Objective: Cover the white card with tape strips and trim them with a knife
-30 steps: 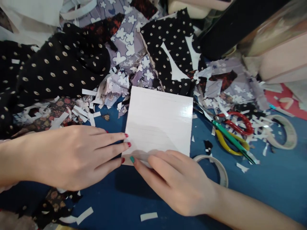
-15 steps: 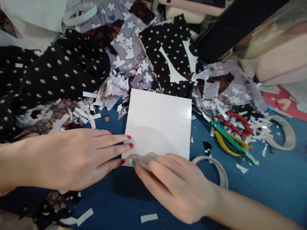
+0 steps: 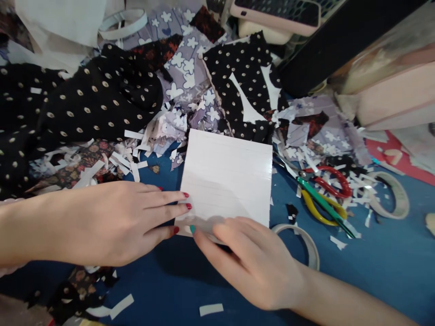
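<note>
A white square board [image 3: 227, 176], its face marked by faint lines like overlapping strips, sits in front of me on the blue table. My left hand [image 3: 115, 222] reaches in from the left with fingers stretched and slightly apart. Two of its fingertips lie on the board's left edge, and its thumb touches the near left corner. At the near edge my right hand [image 3: 254, 260] is closed, with fingers curled over the board and thumb pressed along that edge. A narrow pale strip or fold shows by the right thumb; the right fingertips are hidden.
Black dotted fabric [image 3: 95, 99] and paper scraps pile up behind. Right of the board lie scissors with red and yellow handles [image 3: 322, 208], green tweezers [image 3: 322, 203] and tape rolls [image 3: 306, 244] [image 3: 397, 194]. A phone [image 3: 278, 16] and a black post [image 3: 326, 50] stand at the back.
The view has shifted a little, so the surroundings appear slightly lower. Both hands keep nearly the same place on the board, the right thumb still at the near edge.
</note>
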The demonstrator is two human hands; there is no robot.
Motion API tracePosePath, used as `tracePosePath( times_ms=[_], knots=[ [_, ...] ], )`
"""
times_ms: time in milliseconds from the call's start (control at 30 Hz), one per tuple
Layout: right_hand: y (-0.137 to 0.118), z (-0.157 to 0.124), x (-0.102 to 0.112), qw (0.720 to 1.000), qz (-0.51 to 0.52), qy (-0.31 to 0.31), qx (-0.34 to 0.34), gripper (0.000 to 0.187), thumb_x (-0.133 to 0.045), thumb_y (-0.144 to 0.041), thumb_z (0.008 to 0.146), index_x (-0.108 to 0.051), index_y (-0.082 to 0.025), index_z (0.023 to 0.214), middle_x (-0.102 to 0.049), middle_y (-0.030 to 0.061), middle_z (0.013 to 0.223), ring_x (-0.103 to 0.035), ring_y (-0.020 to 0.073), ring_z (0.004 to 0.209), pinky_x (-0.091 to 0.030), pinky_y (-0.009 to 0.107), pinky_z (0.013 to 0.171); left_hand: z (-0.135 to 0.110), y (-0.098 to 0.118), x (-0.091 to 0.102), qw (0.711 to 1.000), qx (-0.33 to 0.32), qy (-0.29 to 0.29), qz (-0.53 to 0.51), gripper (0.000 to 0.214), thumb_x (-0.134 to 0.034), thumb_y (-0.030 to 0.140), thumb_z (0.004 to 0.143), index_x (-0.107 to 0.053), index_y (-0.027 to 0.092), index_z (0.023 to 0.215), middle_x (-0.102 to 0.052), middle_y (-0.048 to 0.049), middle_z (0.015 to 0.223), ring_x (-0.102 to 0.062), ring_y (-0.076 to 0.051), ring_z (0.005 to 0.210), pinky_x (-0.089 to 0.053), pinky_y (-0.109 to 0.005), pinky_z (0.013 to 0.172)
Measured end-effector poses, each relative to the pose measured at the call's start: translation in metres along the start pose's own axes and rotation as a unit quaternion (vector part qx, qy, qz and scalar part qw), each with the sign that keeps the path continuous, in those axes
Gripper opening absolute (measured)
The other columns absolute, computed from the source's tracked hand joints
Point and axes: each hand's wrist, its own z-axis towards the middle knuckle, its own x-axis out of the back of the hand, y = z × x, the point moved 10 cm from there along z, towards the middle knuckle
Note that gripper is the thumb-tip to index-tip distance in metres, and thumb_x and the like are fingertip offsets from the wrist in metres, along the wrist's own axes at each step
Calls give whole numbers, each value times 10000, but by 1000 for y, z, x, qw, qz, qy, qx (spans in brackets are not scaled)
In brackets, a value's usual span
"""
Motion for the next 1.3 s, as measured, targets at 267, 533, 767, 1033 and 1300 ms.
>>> tracePosePath(
  times_ms=[267,533,767,1033,1300],
  knots=[
    [35,5,-15,974,123,-74,-178,281,-452,-133,1041,-621,-172,819,-627,17,746,-609,144,600,-477,272,535,-1,4,-7,1000,-2,-14,-6,257,-622,172,1040,-817,196,1206,-741,-119,1399,-735,-297,1270,-664,-408,1018],
    [48,3,-17,924,257,-114,-258,225,-493,-30,916,-554,-222,816,-620,-29,728,-576,110,598,-436,205,537,2,7,-7,1000,15,-1,4,275,-585,169,1038,-832,214,1153,-765,-102,1362,-732,-291,1270,-615,-435,1096],
    [51,1,-17,914,282,-115,-268,237,-506,-19,915,-555,-224,805,-601,-42,721,-539,95,571,-412,180,503,0,11,-12,1000,10,-4,25,342,-516,157,1044,-812,200,1210,-748,-113,1390,-702,-310,1317,-626,-458,1069],
    [55,0,-15,902,302,-113,-287,255,-543,9,875,-564,-222,770,-591,-51,695,-538,92,557,-423,173,495,-5,14,-16,999,2,-17,42,319,-626,210,981,-799,232,1249,-702,-103,1462,-664,-328,1375,-636,-483,1051],
    [59,-4,-16,898,291,-119,-308,223,-549,-38,892,-586,-220,767,-620,-39,705,-560,95,568,-432,170,499,-5,13,-16,999,-17,-9,49,325,-597,203,1012,-789,239,1272,-732,-107,1417,-700,-319,1322,-637,-490,1047]
  ],
)
